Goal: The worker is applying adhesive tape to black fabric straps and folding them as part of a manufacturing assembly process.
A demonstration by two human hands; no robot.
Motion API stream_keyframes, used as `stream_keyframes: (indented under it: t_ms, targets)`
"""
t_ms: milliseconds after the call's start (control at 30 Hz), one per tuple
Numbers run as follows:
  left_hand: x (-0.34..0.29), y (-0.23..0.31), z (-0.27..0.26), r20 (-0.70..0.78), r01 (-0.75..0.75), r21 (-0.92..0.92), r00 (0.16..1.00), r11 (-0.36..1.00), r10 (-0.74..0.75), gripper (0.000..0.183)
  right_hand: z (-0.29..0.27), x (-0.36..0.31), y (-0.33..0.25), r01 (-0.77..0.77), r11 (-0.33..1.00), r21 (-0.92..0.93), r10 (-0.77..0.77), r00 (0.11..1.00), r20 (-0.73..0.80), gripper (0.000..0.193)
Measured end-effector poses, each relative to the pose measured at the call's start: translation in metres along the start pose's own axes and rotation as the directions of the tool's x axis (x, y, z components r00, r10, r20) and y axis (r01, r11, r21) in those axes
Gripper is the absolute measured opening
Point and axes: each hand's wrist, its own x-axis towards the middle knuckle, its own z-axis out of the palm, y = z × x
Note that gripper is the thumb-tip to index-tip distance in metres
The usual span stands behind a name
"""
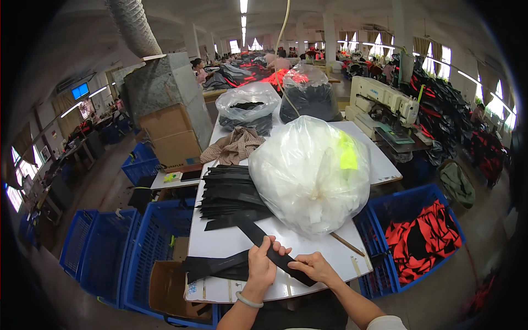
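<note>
Head view: a black strip [253, 230] is slanting across the near part of a white table [220, 242], just below stacked black strips [228, 192]. The left hand [263, 263] is clamping its grip around the strip's middle; the right hand [316, 268] is pinching near its lower end. It is looking light, bendable and sturdy, its edges probably offering good hold. Lettering is showing on a cardboard box [170, 135].

I work in a sewing workshop | far right: sewing machine [385, 100] | near right: blue crate [404, 202] with red-black pieces [421, 245] | far: people [200, 74] beside cloth heaps [228, 76]
</note>
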Motion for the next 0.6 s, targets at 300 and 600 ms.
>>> stream_keyframes:
  t_ms: [300,600]
  targets:
    - [0.006,-0.014,0.036,-0.111,-0.243,0.06,0.962,0.968,0.249,0.026,0.017,0.0,-0.002,-0.021,0.992,0.124,0.061,0.943,-0.326,0.02]
    - [-0.003,-0.012,0.027,-0.179,-0.154,0.144,0.968,0.978,0.178,0.025,0.006,-0.006,0.005,-0.078,0.932,0.355,0.086,0.996,-0.007,0.023]
